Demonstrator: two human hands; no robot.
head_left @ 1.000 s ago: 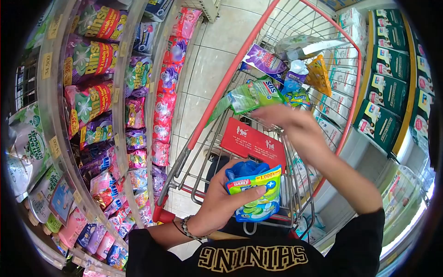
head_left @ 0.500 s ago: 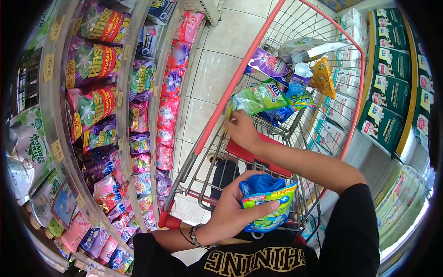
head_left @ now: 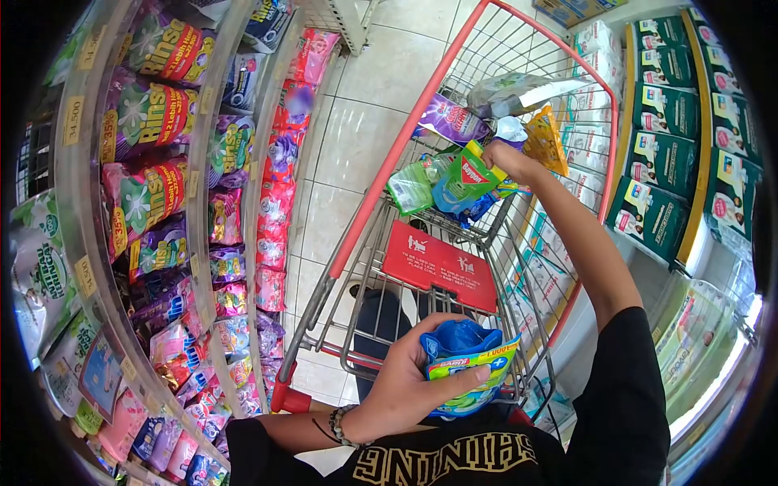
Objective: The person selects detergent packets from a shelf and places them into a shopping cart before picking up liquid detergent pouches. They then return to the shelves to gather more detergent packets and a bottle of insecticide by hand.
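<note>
My left hand [head_left: 409,381], a beaded bracelet at its wrist, is closed around a blue and green pouch [head_left: 466,381], held near my body over the cart's handle end. Inside the shopping cart [head_left: 369,194], my right hand [head_left: 510,162] grips the yellow upper corner of a green Baygon pack [head_left: 466,185]. Beside that pack lies a pale green pouch [head_left: 411,188]. Around it in the basket are a purple pack [head_left: 455,120], an orange-yellow pack [head_left: 545,139] and a blue pack [head_left: 478,212], partly covered.
A red child-seat panel [head_left: 438,267] sits at the near end of the cart. Shelves on the left hold Rinso detergent packs [head_left: 154,113] and a row of pink-red packs [head_left: 275,215]. Green packages [head_left: 652,215] line the right shelf. Tiled floor [head_left: 344,138] runs along the cart's left side.
My right hand has moved from the cart's left side up and to the right, now gripping the Baygon pack. The red panel is uncovered. My left hand still holds its pouch.
</note>
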